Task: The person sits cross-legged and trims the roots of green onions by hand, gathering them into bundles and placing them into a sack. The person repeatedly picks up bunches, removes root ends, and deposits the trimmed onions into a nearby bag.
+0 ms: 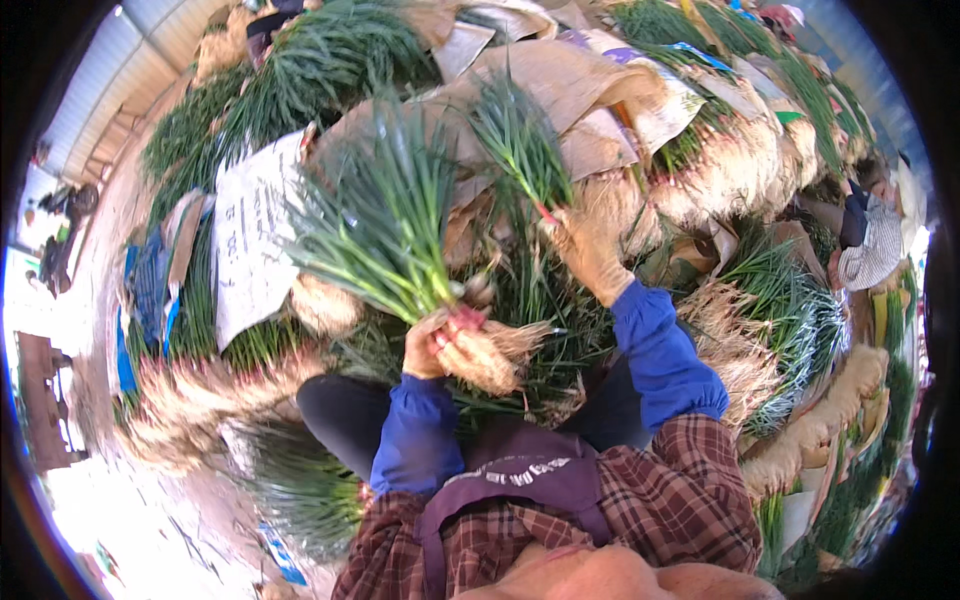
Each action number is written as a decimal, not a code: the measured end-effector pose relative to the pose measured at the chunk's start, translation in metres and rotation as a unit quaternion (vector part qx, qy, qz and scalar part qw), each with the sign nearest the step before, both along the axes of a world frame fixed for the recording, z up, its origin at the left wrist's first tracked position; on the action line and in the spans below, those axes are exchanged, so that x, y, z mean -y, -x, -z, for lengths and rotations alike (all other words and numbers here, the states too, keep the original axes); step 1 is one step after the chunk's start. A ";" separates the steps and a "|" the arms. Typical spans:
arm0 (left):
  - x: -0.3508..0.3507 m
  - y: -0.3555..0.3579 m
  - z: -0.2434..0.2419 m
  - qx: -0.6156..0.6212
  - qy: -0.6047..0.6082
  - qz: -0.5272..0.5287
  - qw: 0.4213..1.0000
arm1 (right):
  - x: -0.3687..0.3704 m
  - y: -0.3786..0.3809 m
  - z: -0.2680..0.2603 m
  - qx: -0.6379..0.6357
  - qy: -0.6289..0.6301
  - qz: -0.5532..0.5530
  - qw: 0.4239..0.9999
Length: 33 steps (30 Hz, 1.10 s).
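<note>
My left hand (425, 346) is closed around the lower stems of a large bunch of green onions (397, 255). That bunch's pinkish bases and pale, stringy roots hang out to the right of the hand, with its leaves fanned up and left. Farther up and to the right, my right hand (589, 251) grips a smaller bunch of green onions (525, 142) by its reddish base, leaves pointing up and left. The two bunches are apart at their bases. Loose green leaves lie below both hands, between my knees.
Stacked green onions with roots outward (217, 382) lie at left beside a white printed sack (255, 240). Brown sacking (517, 82) covers a pile ahead. More onions (787, 300) lie at right, near another person (870, 240) in a striped top. A motorcycle (71, 202) stands far left.
</note>
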<state>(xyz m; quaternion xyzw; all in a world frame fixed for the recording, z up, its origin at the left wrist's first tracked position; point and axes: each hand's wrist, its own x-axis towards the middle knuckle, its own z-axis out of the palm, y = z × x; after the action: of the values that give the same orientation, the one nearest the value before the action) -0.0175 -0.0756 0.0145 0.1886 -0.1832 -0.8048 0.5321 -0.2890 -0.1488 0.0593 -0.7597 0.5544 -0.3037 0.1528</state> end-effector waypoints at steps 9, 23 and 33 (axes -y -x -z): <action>-0.007 -0.008 0.054 0.093 0.006 0.035 0.995 | -0.036 -0.046 0.043 0.214 -0.343 -0.137 0.904; -0.012 -0.010 0.031 0.114 -0.029 0.027 0.993 | -0.049 -0.117 0.019 0.291 -0.227 0.068 0.927; -0.010 0.010 -0.015 -0.057 0.050 0.028 0.997 | 0.011 -0.046 0.108 0.156 0.047 0.278 0.947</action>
<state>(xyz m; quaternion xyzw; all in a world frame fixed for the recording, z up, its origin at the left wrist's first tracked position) -0.0278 -0.0659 0.0298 0.1103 -0.1977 -0.8188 0.5276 -0.2433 -0.1593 -0.0492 -0.5249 0.6976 -0.4749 0.1110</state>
